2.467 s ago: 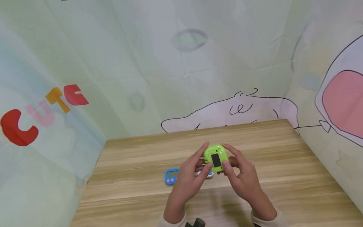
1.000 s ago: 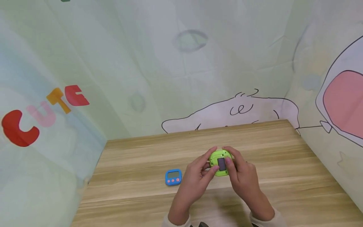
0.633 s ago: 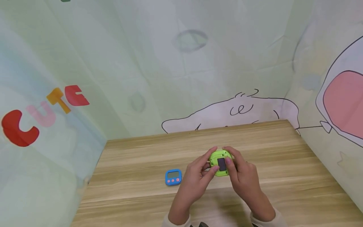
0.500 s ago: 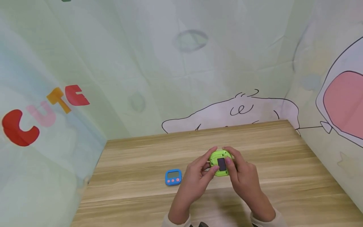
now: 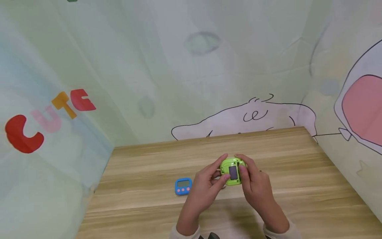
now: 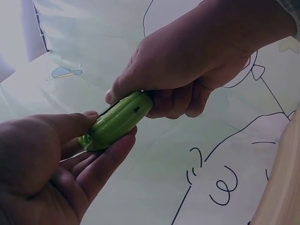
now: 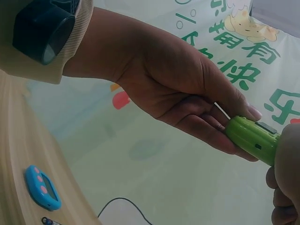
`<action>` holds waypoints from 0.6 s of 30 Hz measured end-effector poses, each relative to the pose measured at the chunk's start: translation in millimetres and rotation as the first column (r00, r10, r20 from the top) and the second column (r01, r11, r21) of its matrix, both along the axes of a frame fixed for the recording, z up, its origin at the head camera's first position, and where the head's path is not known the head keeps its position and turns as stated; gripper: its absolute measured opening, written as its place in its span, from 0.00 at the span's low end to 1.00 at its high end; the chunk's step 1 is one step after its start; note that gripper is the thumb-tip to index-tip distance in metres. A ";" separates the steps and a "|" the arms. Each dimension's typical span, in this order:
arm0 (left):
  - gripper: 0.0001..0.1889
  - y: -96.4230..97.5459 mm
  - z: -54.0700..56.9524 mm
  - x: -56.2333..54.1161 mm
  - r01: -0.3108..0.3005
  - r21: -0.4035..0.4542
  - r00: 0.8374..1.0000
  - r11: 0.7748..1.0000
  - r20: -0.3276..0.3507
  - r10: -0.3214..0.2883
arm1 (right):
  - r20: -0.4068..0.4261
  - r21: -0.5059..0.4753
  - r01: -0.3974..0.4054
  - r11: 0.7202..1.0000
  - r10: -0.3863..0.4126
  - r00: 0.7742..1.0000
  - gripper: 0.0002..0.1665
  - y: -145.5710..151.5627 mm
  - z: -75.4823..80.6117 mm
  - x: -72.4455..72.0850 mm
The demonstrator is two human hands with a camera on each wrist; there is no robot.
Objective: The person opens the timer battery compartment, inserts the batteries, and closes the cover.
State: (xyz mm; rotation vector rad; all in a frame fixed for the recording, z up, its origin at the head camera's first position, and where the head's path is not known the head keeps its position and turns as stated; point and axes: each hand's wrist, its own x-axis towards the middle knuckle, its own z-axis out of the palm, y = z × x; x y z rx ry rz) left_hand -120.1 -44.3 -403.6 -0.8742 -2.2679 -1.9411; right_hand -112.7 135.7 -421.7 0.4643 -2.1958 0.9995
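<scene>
Between both hands is a small rounded green gadget [image 5: 226, 164], apparently a digital timer, its back turned up toward the head camera. A dark rectangular panel [image 5: 233, 173] sits on that back. My left hand [image 5: 204, 186] pinches its left side, thumb on the back and fingers at the far edge. My right hand [image 5: 259, 184] grips the right side with the thumb on the back, where a narrow dark gap shows beside a green edge piece. In the left wrist view the green timer [image 6: 117, 119] appears edge-on. Its front is hidden.
A blue timer [image 5: 183, 186] with a grey screen and pink buttons lies on the wooden table [image 5: 140, 196], left of my hands. A small white thing [image 5: 223, 186] shows partly under my left thumb. A printed curtain [image 5: 143, 73] stands behind the table.
Both hands have shifted slightly right with the green timer. My right thumb has moved a little right on its back, and a dark gap has appeared beside it.
</scene>
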 end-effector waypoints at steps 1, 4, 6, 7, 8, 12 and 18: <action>0.28 0.6 -0.1 -0.1 0.000 0.003 1.000 1.000 0.000 0.000 | 0.002 -0.009 -0.003 1.000 0.003 1.000 0.16 0.4 0.1 0.1; 0.28 1.6 -0.2 0.5 -0.002 0.011 1.000 1.000 0.001 0.002 | 0.015 -0.034 -0.017 0.999 0.017 1.000 0.18 1.3 0.3 0.7; 0.28 1.8 -0.2 0.8 -0.006 0.013 1.000 1.000 -0.001 0.006 | 0.033 -0.057 -0.035 0.998 0.037 0.999 0.18 1.4 0.5 1.0; 0.28 1.9 -0.1 0.9 -0.007 0.013 1.000 1.000 -0.002 0.007 | 0.038 -0.069 -0.042 0.997 0.044 0.998 0.18 1.2 0.6 1.1; 0.28 1.9 0.0 1.1 -0.008 0.013 1.000 1.000 -0.002 0.008 | 0.044 -0.082 -0.049 0.995 0.053 0.998 0.18 1.1 0.6 1.2; 0.28 2.2 0.4 1.4 -0.009 0.014 1.000 1.000 0.003 0.009 | 0.050 -0.141 -0.068 0.988 0.076 0.996 0.14 -0.1 0.9 1.9; 0.28 2.4 0.7 2.2 -0.011 0.013 1.000 1.000 0.010 0.011 | 0.042 -0.174 -0.069 0.982 0.077 0.996 0.10 -0.2 -0.7 2.2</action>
